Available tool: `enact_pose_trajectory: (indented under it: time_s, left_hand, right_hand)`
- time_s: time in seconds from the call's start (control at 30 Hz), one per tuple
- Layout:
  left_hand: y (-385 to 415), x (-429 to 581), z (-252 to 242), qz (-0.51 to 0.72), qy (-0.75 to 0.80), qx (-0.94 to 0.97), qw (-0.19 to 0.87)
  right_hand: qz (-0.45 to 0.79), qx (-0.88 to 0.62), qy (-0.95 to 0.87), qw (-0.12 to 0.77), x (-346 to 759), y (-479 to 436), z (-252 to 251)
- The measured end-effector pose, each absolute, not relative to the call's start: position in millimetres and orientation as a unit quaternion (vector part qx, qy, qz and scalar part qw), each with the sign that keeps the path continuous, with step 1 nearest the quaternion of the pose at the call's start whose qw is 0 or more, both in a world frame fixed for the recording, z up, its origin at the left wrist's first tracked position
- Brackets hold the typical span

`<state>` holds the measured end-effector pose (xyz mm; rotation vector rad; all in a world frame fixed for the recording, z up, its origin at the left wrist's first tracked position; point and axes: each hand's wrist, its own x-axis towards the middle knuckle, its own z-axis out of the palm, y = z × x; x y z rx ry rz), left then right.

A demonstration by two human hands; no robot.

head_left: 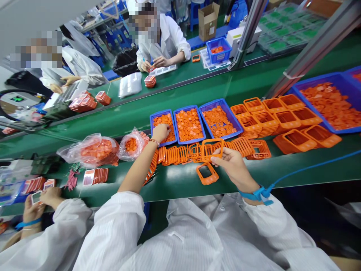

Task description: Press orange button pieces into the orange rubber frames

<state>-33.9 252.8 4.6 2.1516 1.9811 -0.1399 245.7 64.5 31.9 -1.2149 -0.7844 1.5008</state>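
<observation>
My left hand (160, 132), with a bracelet at its wrist, reaches over the leftmost blue tray (172, 141) of small orange plastic parts (161, 120). Its fingers are curled closed among the parts; what they grip is hidden. Between thumb and fingers, my right hand (231, 164) holds up an orange plastic frame (213, 140) with a rounded rectangular opening. Just below it, another orange frame (207, 181) lies on the green table (175, 184). A row of leaning orange frames (176, 155) runs behind the held one.
Two more blue trays of orange parts (188, 124) (218, 122) stand alongside. Stacked orange frames (265, 122) and a large blue bin (334, 130) are at right. Plastic bags (97, 150) lie left. A blue cord (310, 165) trails from my right wrist. A co-worker's hands (42, 201) work at left.
</observation>
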Motion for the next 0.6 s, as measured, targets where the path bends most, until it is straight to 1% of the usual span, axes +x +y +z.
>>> enact_pose_trajectory:
  time_s: [0.17,0.43,0.5,0.6]
  left_hand:
    - [252.2,-39.0,7.5,0.004,0.672,0.728,0.136]
    - [213.0,-34.9,37.6,0.141,0.682,0.689,0.199]
    - [190.8,-21.9,46.8,0.189,0.662,0.683,0.245]
    - [151.0,7.2,60.0,0.327,0.549,0.68,0.36]
  right_hand:
    - [0.624,-0.498,-0.319,0.51,247.0,66.7,31.3]
    - [0.634,-0.495,-0.276,0.526,243.8,77.4,28.7]
    - [0.635,-0.494,-0.274,0.527,241.6,79.9,27.9]
    - [0.629,-0.493,-0.282,0.53,237.3,82.0,28.7]
